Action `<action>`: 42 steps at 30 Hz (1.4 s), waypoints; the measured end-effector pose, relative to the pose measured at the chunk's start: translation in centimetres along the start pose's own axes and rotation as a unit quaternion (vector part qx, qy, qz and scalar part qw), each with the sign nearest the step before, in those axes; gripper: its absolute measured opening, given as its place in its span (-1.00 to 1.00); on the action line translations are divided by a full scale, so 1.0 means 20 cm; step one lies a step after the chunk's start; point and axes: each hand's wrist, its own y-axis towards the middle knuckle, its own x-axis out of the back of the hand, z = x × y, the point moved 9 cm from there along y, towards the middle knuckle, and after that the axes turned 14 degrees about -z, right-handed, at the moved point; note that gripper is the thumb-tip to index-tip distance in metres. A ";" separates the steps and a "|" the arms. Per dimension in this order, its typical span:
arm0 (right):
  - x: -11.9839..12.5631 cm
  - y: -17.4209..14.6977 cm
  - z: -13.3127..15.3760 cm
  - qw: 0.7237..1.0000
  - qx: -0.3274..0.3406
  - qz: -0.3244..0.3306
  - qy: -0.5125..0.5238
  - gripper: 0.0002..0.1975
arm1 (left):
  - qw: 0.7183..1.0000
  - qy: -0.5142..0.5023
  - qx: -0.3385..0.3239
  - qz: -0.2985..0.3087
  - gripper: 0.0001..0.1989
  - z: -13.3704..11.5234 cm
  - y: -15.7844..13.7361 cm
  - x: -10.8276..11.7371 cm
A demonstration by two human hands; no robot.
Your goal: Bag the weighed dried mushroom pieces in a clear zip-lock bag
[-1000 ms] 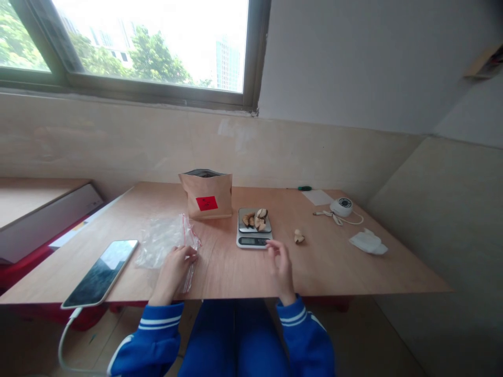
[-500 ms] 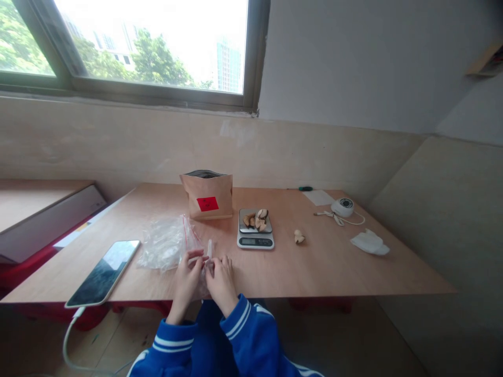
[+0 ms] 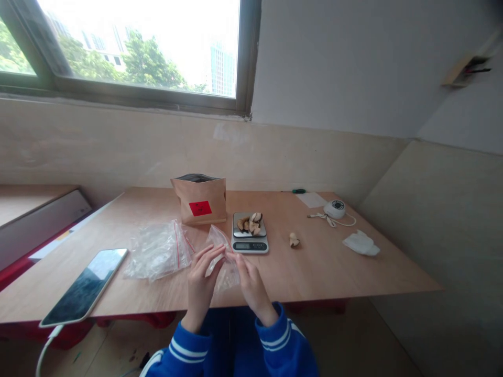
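Observation:
My left hand and my right hand together hold a small clear plastic bag just above the near edge of the wooden table. The fingertips of both hands pinch the bag near its middle, and it stands up between them. Behind it sits a small kitchen scale with several brown dried pieces on its pan. A pile of clear zip bags with red strips lies to the left of my hands.
A brown paper pouch with a red label stands behind the scale. One loose brown piece lies right of the scale. A phone on a cable lies at the left; a white crumpled tissue and a round white device at the right.
My right hand came over from beside the scale to meet my left hand. Both hands took one clear bag from the pile and lifted it upright off the table.

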 end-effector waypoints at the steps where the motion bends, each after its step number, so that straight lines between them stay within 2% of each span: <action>1: 0.01 0.01 0.02 1.000 0.013 0.009 -0.011 -0.52 | 1.000 0.012 -0.016 -0.017 -0.77 -0.01 0.00 0.00; 4: 0.05 0.05 0.04 0.998 0.021 0.020 -0.051 -0.49 | 0.997 0.028 -0.042 -0.054 -0.85 -0.04 0.02 0.02; 7: 0.21 0.11 0.00 0.995 -0.011 -0.028 -0.100 -0.45 | 0.991 0.051 -0.039 -0.117 -0.89 -0.07 0.07 0.09; 11: 0.38 0.17 -0.05 0.997 -0.050 -0.031 -0.057 -0.45 | 0.988 0.045 -0.029 -0.146 -0.89 -0.09 0.12 0.15; 13: 0.47 0.23 -0.06 0.995 -0.023 -0.070 -0.061 -0.48 | 0.988 0.041 -0.030 -0.145 -0.88 -0.09 0.14 0.15; 15: 0.52 0.32 -0.06 0.979 0.061 -0.118 -0.155 -0.58 | 0.987 0.044 -0.027 -0.152 -0.87 -0.09 0.15 0.15; 18: 0.43 0.44 -0.09 0.913 0.183 -0.107 -0.350 -0.66 | 0.984 0.054 -0.019 -0.167 -0.85 -0.07 0.15 0.14; 21: 0.34 0.53 -0.18 0.858 0.207 -0.067 -0.465 -0.64 | 0.984 0.050 -0.007 -0.170 -0.84 -0.06 0.14 0.11; 25: 0.32 0.55 -0.22 0.825 0.215 -0.049 -0.520 -0.69 | 0.985 0.039 0.032 -0.165 -0.82 -0.03 0.13 0.06; 29: 0.33 0.53 -0.21 0.815 0.236 -0.035 -0.528 -0.73 | 0.985 0.015 0.062 -0.159 -0.81 0.00 0.11 0.03; 32: 0.33 0.52 -0.18 0.822 0.234 -0.034 -0.518 -0.81 | 0.985 -0.003 0.079 -0.151 -0.79 0.02 0.10 0.01; 34: 0.35 0.52 -0.13 0.844 0.223 -0.051 -0.486 -0.84 | 0.985 -0.009 0.086 -0.150 -0.78 0.03 0.10 0.01; 36: 0.38 0.52 -0.05 0.885 0.200 -0.099 -0.408 -0.79 | 0.985 -0.008 0.087 -0.151 -0.78 0.03 0.10 0.01; 39: 0.41 0.49 0.08 0.956 0.125 -0.169 -0.206 -0.66 | 0.986 0.019 0.067 -0.150 -0.79 0.02 0.10 0.01; 41: 0.35 0.47 0.13 0.980 0.074 -0.157 -0.100 -0.61 | 0.987 0.037 0.048 -0.149 -0.80 0.00 0.11 0.01; 42: 0.30 0.45 0.16 0.986 0.062 -0.133 -0.084 -0.60 | 0.987 0.041 0.041 -0.150 -0.80 -0.01 0.11 0.00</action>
